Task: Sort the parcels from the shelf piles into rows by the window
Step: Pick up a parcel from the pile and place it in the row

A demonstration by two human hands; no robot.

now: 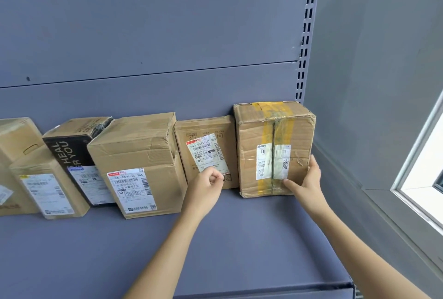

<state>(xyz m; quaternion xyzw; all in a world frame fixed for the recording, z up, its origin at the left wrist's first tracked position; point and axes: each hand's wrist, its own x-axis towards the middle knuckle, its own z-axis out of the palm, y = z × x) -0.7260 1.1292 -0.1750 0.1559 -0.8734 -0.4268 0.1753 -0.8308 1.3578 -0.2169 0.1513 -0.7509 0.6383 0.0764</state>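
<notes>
Left hand (pixel 208 182): we've got it bare, slender fingers, centre of the frame.
Right hand (pixel 309 178): bare as well, right of centre.
Left forearm (pixel 167 246): bare to the bottom edge.
Right forearm (pixel 354 238): bare too, we follow it to the lower right.

The leftmost box (pixel 14 145) is cut off at the left edge, its label (pixel 4 194) blurred.

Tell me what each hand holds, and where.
Right hand grips the taped box at its lower right edge. Left hand pinches the bottom corner of the label on the flat box.
</notes>
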